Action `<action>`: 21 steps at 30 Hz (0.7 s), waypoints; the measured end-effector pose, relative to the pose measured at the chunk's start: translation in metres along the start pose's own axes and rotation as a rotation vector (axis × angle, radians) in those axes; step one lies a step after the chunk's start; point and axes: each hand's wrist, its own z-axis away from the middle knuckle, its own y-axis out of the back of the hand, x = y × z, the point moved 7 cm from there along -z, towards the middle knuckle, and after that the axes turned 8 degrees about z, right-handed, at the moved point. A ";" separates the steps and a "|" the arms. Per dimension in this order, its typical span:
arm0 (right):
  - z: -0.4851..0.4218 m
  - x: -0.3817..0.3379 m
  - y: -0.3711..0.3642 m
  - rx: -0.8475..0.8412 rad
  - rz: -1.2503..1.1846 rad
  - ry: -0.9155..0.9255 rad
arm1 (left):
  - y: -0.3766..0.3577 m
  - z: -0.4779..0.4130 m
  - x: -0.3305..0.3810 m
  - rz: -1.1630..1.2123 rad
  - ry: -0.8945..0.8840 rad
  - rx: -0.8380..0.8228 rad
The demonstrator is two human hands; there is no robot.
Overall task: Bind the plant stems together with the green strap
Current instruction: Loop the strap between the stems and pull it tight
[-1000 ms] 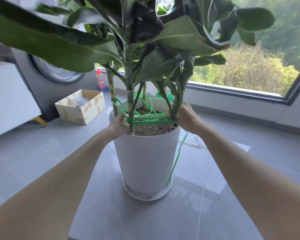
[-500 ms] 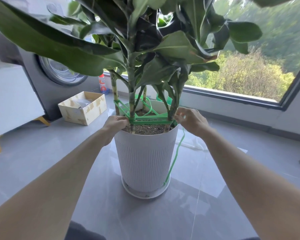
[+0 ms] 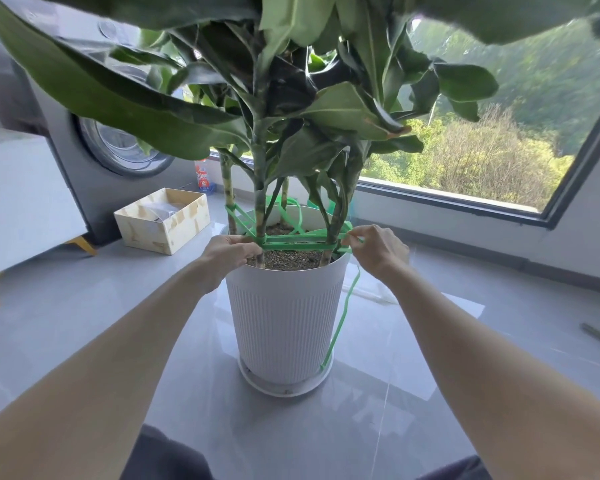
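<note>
Green strap (image 3: 297,242) sat wrapped taut round the stems (image 3: 260,202) just above the soil (image 3: 288,261) in the white pot (image 3: 284,317): left hand (image 3: 231,252) pinched it at the near-left stem as anchor, right hand (image 3: 378,249) pinched it beside the right stem, likely holding tension, slack hanging down the pot side.

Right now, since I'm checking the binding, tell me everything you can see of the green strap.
The green strap is a thin, flat, bright green band, plastic-looking. It runs in several taut passes between the plant stems just above the soil, crossing diagonally to the back-left stem, with slack loops behind. The left hand pinches it at the front-left stem, the right hand at the front-right stem. A loose tail hangs down the white pot to its saucer.
</note>
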 end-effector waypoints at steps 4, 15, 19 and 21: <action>0.001 0.008 0.005 0.008 -0.001 -0.031 | -0.005 0.006 0.001 0.069 0.004 -0.009; -0.009 0.005 -0.012 0.033 -0.012 -0.152 | -0.001 -0.003 -0.005 0.140 0.036 0.055; -0.010 0.008 -0.018 0.018 -0.022 -0.176 | -0.002 -0.003 -0.006 0.153 0.032 0.042; -0.010 0.009 -0.018 0.022 -0.029 -0.172 | -0.002 -0.002 -0.006 0.160 0.028 0.045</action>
